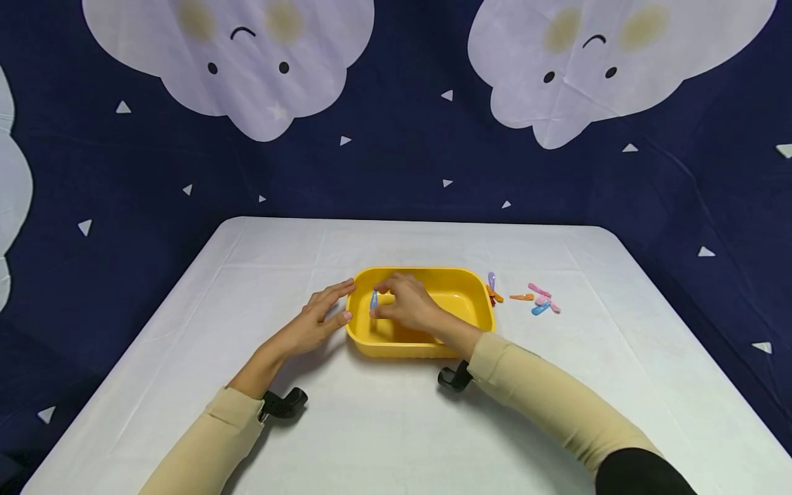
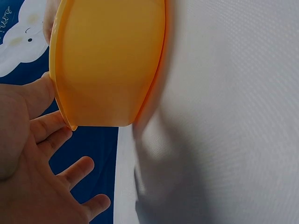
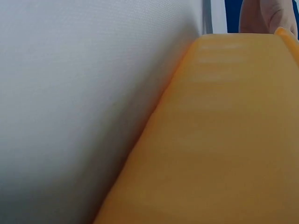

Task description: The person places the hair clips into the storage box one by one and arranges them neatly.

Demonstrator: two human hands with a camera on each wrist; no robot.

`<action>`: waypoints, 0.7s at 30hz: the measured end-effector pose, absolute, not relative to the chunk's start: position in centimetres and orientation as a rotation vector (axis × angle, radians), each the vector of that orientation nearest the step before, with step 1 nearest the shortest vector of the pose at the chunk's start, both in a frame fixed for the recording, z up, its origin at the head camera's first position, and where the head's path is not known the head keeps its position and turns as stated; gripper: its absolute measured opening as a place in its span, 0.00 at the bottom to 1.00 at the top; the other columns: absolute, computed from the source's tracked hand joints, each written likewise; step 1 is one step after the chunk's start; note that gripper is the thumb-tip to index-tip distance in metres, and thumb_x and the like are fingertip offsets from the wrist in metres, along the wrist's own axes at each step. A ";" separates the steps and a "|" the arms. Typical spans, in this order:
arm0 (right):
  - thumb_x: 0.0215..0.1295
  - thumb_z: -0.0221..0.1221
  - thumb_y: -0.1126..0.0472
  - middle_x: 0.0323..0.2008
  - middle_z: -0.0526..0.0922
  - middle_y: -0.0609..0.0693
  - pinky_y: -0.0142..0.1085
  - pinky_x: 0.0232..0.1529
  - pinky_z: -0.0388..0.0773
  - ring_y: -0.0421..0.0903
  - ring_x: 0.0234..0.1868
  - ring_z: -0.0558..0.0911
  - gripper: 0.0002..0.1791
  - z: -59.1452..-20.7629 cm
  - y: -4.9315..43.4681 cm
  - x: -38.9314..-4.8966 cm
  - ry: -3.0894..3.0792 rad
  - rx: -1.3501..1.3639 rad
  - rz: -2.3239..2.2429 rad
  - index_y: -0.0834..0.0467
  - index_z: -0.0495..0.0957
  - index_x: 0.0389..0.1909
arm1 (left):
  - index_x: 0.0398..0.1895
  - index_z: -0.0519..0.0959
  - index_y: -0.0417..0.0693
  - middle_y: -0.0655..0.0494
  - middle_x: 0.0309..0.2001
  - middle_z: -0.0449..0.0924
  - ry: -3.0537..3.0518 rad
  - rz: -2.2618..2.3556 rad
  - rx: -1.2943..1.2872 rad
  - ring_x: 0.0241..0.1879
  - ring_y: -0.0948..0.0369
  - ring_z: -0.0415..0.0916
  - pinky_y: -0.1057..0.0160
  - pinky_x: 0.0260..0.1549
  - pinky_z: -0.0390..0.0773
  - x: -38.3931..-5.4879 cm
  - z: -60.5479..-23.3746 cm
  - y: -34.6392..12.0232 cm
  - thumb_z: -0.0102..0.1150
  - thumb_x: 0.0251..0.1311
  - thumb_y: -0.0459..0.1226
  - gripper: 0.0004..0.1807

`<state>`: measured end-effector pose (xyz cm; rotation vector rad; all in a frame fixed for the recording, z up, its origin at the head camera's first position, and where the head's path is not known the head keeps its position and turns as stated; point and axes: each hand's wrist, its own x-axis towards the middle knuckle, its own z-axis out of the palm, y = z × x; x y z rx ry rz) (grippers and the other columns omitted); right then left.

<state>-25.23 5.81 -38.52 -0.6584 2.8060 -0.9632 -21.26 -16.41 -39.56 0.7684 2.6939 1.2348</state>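
Observation:
A yellow plastic tub (image 1: 421, 350) sits on the white-covered table. Inside its left half, my right hand (image 1: 405, 301) pinches a small blue hair clip (image 1: 374, 300) between thumb and fingertips, the clip upright. At the tub's left end, my left hand (image 1: 318, 320) touches the rim with thumb and fingertips, its other fingers spread, as the left wrist view shows from below the rim. The right wrist view holds mostly the tub's outer wall (image 3: 224, 130); the right hand is hidden there.
Right of the tub, loose hair clips lie on the table (image 1: 396, 426): a purple clip (image 1: 491, 280) and orange ones close by the tub wall, then an orange clip (image 1: 522, 297), a pink clip (image 1: 539, 290) and a blue clip (image 1: 541, 309). A dark cloud-print cloth (image 1: 396, 172) hangs behind.

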 end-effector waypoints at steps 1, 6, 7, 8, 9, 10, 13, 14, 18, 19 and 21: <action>0.53 0.67 0.50 0.50 0.79 0.51 0.45 0.61 0.64 0.50 0.54 0.71 0.27 -38.6 5.7 -25.3 2.798 -0.651 -0.963 0.57 0.78 0.54 | 0.71 0.58 0.48 0.53 0.75 0.50 2.693 1.236 0.767 0.71 0.45 0.46 0.31 0.64 0.45 -21.3 -39.6 -16.4 0.48 0.69 0.44 0.29; 0.53 0.67 0.49 0.49 0.79 0.50 0.42 0.56 0.67 0.48 0.51 0.71 0.28 -38.9 5.1 -25.4 2.796 -0.646 -0.929 0.56 0.78 0.54 | 0.71 0.58 0.49 0.54 0.75 0.50 2.694 1.231 0.765 0.71 0.45 0.46 0.31 0.63 0.46 -21.2 -39.5 -16.4 0.48 0.69 0.45 0.29; 0.53 0.68 0.49 0.49 0.79 0.50 0.41 0.56 0.67 0.48 0.50 0.71 0.28 -39.0 5.0 -25.5 2.796 -0.649 -0.924 0.57 0.78 0.54 | 0.71 0.58 0.49 0.54 0.75 0.50 2.694 1.231 0.766 0.71 0.45 0.46 0.30 0.63 0.46 -21.2 -39.5 -16.4 0.48 0.69 0.45 0.29; 0.53 0.68 0.49 0.49 0.79 0.50 0.41 0.55 0.67 0.48 0.50 0.71 0.28 -39.1 5.0 -25.5 2.798 -0.652 -0.916 0.57 0.78 0.54 | 0.71 0.58 0.49 0.54 0.75 0.50 2.696 1.229 0.767 0.71 0.45 0.46 0.30 0.63 0.45 -21.2 -39.5 -16.4 0.48 0.69 0.45 0.29; 0.52 0.68 0.49 0.49 0.79 0.50 0.41 0.56 0.67 0.48 0.50 0.71 0.29 -39.1 4.9 -25.5 2.796 -0.652 -0.912 0.57 0.78 0.54 | 0.71 0.58 0.49 0.53 0.75 0.50 2.698 1.228 0.767 0.71 0.45 0.46 0.30 0.63 0.45 -21.2 -39.5 -16.4 0.48 0.69 0.45 0.29; 0.52 0.68 0.49 0.49 0.79 0.50 0.41 0.57 0.67 0.48 0.51 0.71 0.29 -39.1 4.9 -25.5 2.791 -0.647 -0.912 0.57 0.78 0.54 | 0.71 0.58 0.49 0.53 0.75 0.50 2.698 1.229 0.766 0.71 0.45 0.47 0.30 0.63 0.45 -21.2 -39.5 -16.4 0.48 0.69 0.45 0.29; 0.52 0.68 0.49 0.50 0.79 0.50 0.42 0.59 0.65 0.48 0.52 0.71 0.29 -39.1 4.8 -25.5 2.779 -0.635 -0.908 0.57 0.78 0.55 | 0.71 0.58 0.48 0.53 0.75 0.50 2.699 1.228 0.767 0.71 0.45 0.47 0.30 0.63 0.45 -21.3 -39.6 -16.3 0.47 0.69 0.45 0.29; 0.52 0.68 0.49 0.50 0.79 0.50 0.42 0.60 0.65 0.48 0.53 0.71 0.29 -39.1 4.7 -25.5 2.779 -0.637 -0.901 0.57 0.78 0.55 | 0.71 0.58 0.48 0.53 0.75 0.51 2.701 1.227 0.768 0.71 0.45 0.47 0.30 0.63 0.45 -21.3 -39.6 -16.3 0.47 0.69 0.45 0.29; 0.53 0.68 0.49 0.50 0.79 0.50 0.44 0.61 0.63 0.49 0.53 0.71 0.28 -39.2 4.5 -25.6 2.783 -0.658 -0.857 0.57 0.78 0.54 | 0.71 0.58 0.49 0.54 0.75 0.51 2.699 1.228 0.768 0.71 0.45 0.47 0.30 0.63 0.45 -21.3 -39.6 -16.3 0.47 0.69 0.45 0.29; 0.53 0.68 0.50 0.49 0.79 0.51 0.44 0.61 0.63 0.50 0.53 0.71 0.28 -39.2 4.4 -25.6 2.787 -0.671 -0.842 0.57 0.78 0.54 | 0.71 0.58 0.49 0.54 0.75 0.51 2.699 1.228 0.767 0.71 0.45 0.47 0.30 0.63 0.45 -21.3 -39.6 -16.3 0.47 0.69 0.45 0.29; 0.52 0.68 0.50 0.49 0.79 0.51 0.44 0.61 0.63 0.50 0.53 0.71 0.28 -39.3 4.2 -25.6 2.792 -0.688 -0.818 0.58 0.78 0.54 | 0.71 0.58 0.49 0.54 0.75 0.50 2.697 1.228 0.767 0.71 0.45 0.47 0.31 0.63 0.45 -21.3 -39.7 -16.4 0.47 0.69 0.45 0.29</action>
